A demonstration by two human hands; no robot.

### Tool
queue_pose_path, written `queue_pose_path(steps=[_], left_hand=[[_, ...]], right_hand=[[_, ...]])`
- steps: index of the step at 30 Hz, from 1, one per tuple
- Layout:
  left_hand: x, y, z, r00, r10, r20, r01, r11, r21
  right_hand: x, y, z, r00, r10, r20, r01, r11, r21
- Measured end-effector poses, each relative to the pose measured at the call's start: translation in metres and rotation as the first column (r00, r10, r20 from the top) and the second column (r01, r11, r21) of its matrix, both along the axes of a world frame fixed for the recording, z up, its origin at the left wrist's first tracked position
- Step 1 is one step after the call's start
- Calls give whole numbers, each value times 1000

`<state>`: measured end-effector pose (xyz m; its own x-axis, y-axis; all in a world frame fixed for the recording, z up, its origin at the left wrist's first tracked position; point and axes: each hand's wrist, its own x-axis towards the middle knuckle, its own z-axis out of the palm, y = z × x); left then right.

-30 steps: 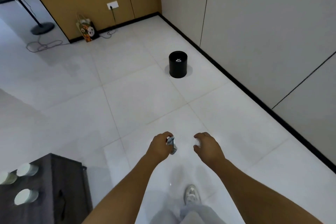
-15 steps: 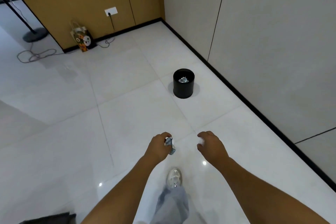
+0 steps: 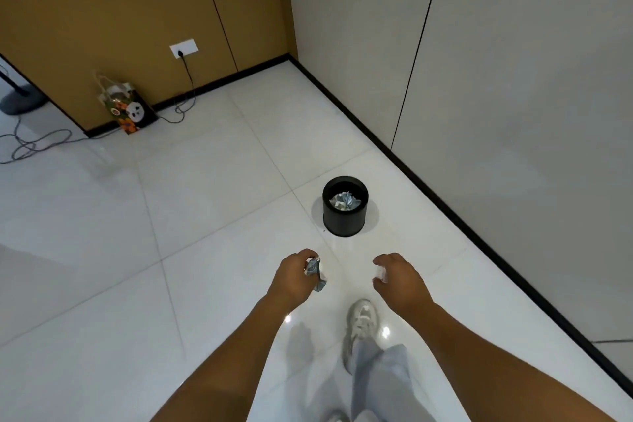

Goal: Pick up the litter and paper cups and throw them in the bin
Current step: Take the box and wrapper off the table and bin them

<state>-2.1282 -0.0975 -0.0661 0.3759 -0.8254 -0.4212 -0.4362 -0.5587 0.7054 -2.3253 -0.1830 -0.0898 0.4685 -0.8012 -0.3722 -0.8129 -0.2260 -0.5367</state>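
1. A crumpled grey-blue wrapper (image 3: 314,273) sticks out from the curled fingers of the left hand (image 3: 295,279), short of the bin (image 3: 344,216).
2. The right hand (image 3: 400,279) curls its fingers round a small white scrap (image 3: 381,273).
3. The bin, black and round, holds crumpled litter (image 3: 345,201).
4. Beyond the bin, a patterned bag (image 3: 130,110) leans against the brown wall.

Now nearer the round black plastic bin (image 3: 345,212), crumpled paper inside plainer; dark worktop gone from view.

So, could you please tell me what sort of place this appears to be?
Probably an office or similar indoor room: glossy white tiled floor, tan wood-panelled wall with a white socket, and a small round black bin.
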Motion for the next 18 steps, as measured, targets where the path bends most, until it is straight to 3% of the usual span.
queue_pose_path(steps=[9,18], left_hand=[[64,-171,-29,1000,14,-5,-14,999,28],[121,-289,-89,999,-10,34,5,989,146]], right_hand=[[82,-187,-30,999,52,-13,-51,998,32],[154,-303,-74,996,73,-48,-69,993,94]])
